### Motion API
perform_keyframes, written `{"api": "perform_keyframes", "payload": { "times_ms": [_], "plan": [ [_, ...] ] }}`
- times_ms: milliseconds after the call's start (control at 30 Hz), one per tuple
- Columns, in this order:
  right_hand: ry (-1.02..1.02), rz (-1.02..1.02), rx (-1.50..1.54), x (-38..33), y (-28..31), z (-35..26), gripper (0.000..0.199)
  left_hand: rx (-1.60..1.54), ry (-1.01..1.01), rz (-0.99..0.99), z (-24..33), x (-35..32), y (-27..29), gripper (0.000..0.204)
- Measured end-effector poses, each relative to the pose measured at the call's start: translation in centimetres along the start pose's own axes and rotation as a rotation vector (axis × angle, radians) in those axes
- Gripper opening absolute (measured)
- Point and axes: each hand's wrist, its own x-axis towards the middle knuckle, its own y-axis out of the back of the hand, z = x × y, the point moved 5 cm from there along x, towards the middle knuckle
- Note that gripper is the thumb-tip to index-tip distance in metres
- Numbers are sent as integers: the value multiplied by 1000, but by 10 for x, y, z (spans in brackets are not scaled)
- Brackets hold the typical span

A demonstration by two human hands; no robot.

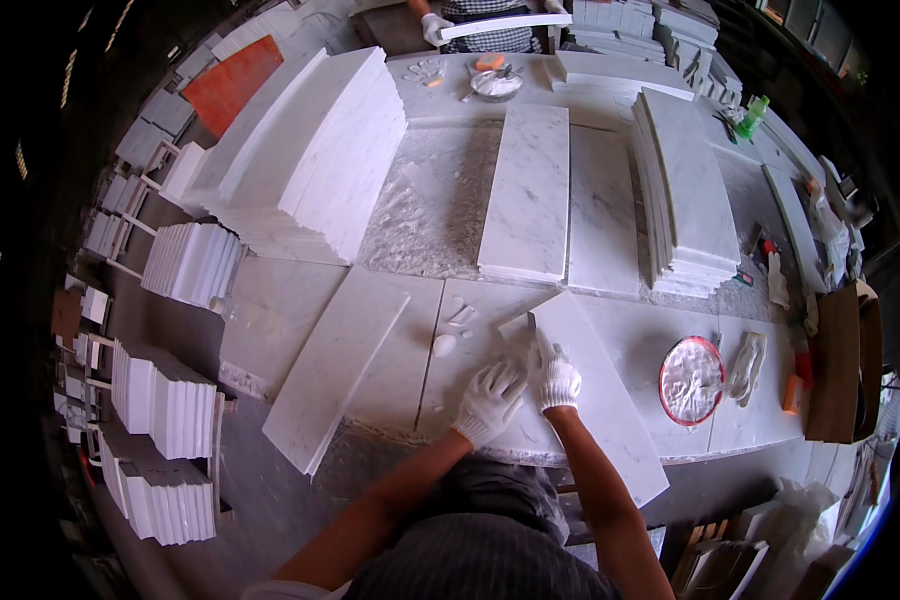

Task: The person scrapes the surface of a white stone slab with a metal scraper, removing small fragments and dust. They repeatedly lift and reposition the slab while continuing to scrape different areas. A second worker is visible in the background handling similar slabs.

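Running from upper left toward lower right, the white marble slab (600,400) lay on the workbench (670,340), its lower end overhanging the near edge. It was pale with faint grey veining. The left hand (490,400) pressed flat on it, fingers spread; the right hand (555,375) closed around a scraper (532,325). Bare bench lay to its right, before a red-rimmed bowl (691,380).

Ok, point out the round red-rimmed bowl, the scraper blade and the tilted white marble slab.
Round red-rimmed bowl (691,380), head view, pale contents at centre.
Scraper blade (531,324), head view, flat metal.
Tilted white marble slab (610,410), head view, bare face.
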Motion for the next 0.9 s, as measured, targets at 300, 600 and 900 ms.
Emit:
{"api": "perform_keyframes", "payload": {
  "times_ms": [300,600,900],
  "plan": [
    [59,-107,-62,22,-16,-18,45,-63,-23,1,-2,9,12,39],
    [-8,-171,4,27,-16,-24,47,-116,23,-10,-2,14,16,36],
    [31,-185,125,23,0,-8,48,-87,-15,13,-1,8,6,36]
  ]
}}
